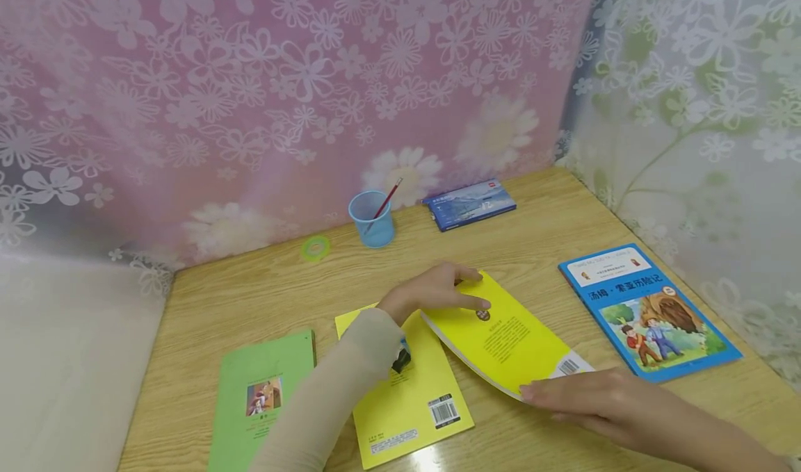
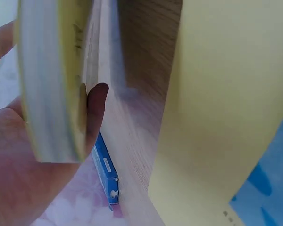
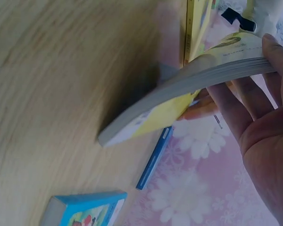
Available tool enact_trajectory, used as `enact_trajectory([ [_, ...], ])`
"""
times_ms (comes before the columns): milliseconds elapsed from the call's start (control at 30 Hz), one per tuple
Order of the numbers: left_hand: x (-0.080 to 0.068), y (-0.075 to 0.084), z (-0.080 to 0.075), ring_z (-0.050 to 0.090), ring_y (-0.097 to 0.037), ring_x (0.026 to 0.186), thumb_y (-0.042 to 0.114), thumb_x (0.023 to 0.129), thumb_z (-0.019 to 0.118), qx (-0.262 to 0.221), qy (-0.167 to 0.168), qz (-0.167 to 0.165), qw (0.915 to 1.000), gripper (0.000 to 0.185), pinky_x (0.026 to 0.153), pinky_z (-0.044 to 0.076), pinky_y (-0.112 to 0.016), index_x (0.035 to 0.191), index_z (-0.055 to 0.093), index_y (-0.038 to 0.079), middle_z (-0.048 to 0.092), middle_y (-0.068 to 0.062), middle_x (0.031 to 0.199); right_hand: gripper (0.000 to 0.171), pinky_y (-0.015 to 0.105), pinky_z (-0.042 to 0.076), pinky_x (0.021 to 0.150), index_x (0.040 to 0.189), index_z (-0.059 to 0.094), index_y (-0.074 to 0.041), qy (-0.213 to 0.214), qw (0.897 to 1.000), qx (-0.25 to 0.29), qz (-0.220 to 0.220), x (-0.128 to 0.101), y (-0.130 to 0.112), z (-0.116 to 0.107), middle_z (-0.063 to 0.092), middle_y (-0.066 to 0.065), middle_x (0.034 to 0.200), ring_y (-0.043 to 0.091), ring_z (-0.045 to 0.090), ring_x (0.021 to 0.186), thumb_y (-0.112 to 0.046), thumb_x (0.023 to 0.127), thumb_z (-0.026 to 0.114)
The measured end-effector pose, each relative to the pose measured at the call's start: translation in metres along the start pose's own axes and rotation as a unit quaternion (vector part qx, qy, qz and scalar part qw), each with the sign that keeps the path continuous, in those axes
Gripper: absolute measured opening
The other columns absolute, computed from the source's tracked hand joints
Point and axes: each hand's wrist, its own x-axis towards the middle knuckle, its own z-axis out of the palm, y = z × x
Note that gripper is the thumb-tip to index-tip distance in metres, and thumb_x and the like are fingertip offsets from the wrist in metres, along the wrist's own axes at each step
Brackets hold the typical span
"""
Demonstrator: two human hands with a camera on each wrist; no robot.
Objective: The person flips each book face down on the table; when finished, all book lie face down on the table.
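My left hand (image 1: 438, 291) and right hand (image 1: 582, 399) both grip the bent yellow book (image 1: 507, 336) (lifted off the table (image 1: 551, 229)) between them.

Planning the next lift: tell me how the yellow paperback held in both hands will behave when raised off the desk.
The yellow paperback probably flops: it already bows between the left hand and right hand. Its thin page block suggests it is light. The glossy cover may slip, so it likely needs support at both ends.
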Motion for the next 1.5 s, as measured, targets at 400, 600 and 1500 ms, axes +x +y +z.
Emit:
enact_trajectory([
  [400,0.007,0.008,0.035,0.026,-0.032,0.163,0.07,0.088,0.071,0.232,0.0,-0.002,0.9728,0.092,0.131,0.029,-0.046,0.163,0.041,0.026,0.02,-0.005,0.177,0.062,0.006,0.045,0.106,0.15,0.059,-0.027,-0.008,0.999,-0.042,-0.013,0.0,0.0,0.026,0.069,-0.014,0.141,0.008,0.073,0.118,-0.022,0.092,0.082],
  [600,0.006,0.007,0.045,0.024,-0.032,0.163,0.08,0.085,0.066,0.288,-0.001,0.004,0.9577,0.1,0.13,0.031,-0.047,0.166,0.032,0.032,0.011,-0.005,0.179,0.067,0.009,0.017,0.126,0.155,0.053,-0.032,-0.031,0.991,-0.127,0.003,-0.006,-0.005,0.038,0.062,-0.017,0.149,0.014,0.069,0.126,-0.032,0.093,0.08],
  [1500,-0.009,0.005,0.062,0.013,-0.026,0.166,0.089,0.081,0.059,0.389,0.004,0.007,0.9213,0.11,0.133,0.022,-0.048,0.169,0.02,0.035,0.002,-0.005,0.18,0.052,0.021,-0.003,0.132,0.141,0.066,-0.036,-0.019,0.995,-0.102,-0.014,-0.017,-0.002,0.065,0.063,-0.011,0.15,0.024,0.06,0.135,-0.044,0.092,0.08],
])
